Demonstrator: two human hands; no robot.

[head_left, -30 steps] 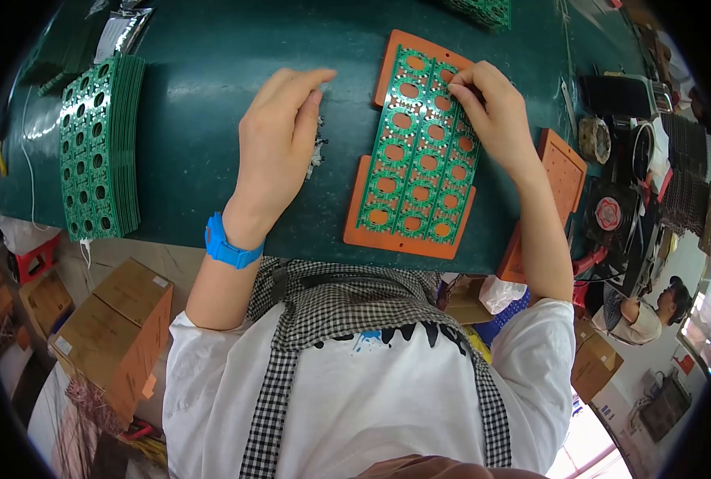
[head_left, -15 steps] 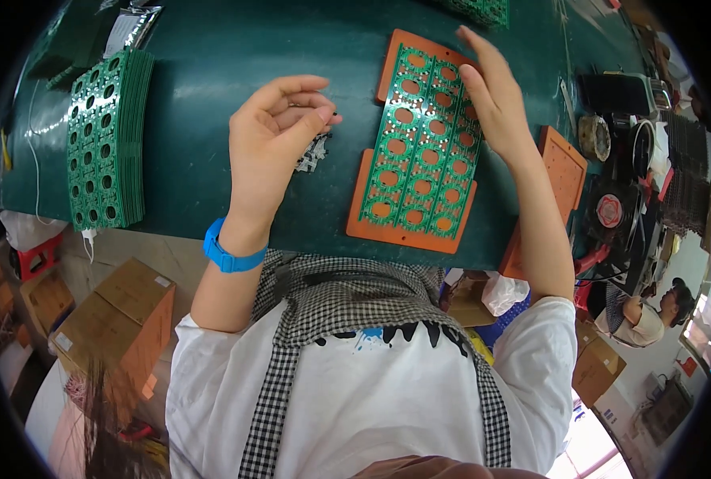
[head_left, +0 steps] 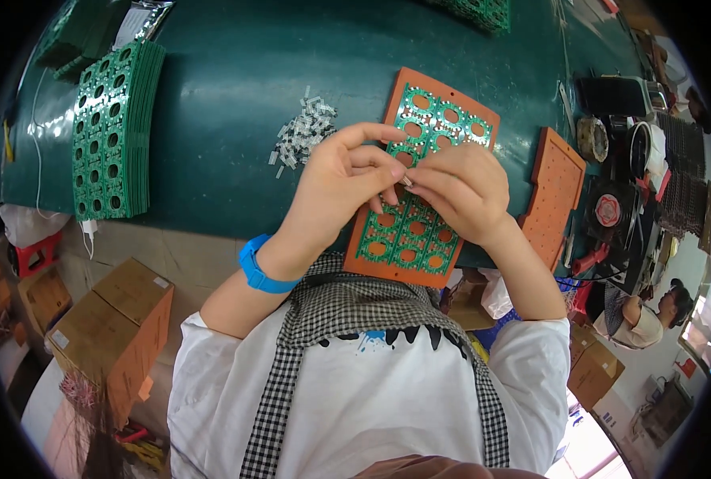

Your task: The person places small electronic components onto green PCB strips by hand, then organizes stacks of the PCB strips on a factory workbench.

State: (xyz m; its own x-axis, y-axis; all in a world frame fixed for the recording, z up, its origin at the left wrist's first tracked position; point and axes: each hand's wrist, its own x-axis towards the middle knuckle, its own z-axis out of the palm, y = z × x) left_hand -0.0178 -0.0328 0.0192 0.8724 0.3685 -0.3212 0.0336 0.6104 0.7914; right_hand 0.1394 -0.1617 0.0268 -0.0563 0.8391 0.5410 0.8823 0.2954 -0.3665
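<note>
Lengthwise away, slightly rightward, circuit panel (head_left: 402, 223)

This looks like an electronics assembly workshop. A green-topped bench (head_left: 227, 148) carries a thick stack of green circuit boards (head_left: 136, 132) on the left, a heap of small pale parts (head_left: 301, 134) in the middle and a board panel (head_left: 395, 238) on an orange plate (head_left: 399, 275). A second orange plate (head_left: 555, 188) and a tape roll (head_left: 592, 141) lie farther right; a cardboard box (head_left: 104, 311) stands on the near-left floor, and another person (head_left: 639, 326) is visible at the right.
</note>
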